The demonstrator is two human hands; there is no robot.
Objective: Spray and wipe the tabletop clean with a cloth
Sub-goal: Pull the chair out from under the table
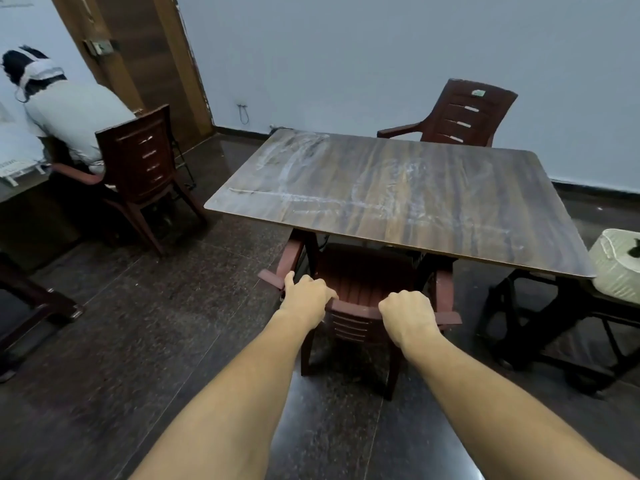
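Up close, the back rail of a brown chair [360,271] is gripped by the left hand [304,299] and right hand [407,315], fingers curled over it, and it's tucked under the near edge of the table [450,233], kinda in the way. The table is streaked on top with whitish smears [301,150]. Further back, a second chair [464,114] is parked at the far side, and a third chair [142,157] off left is taken by a person [69,112].

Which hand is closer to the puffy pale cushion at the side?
Right. The right hand grips the chair back on the side toward the cushion; the left hand grips the same chair back farther from it.
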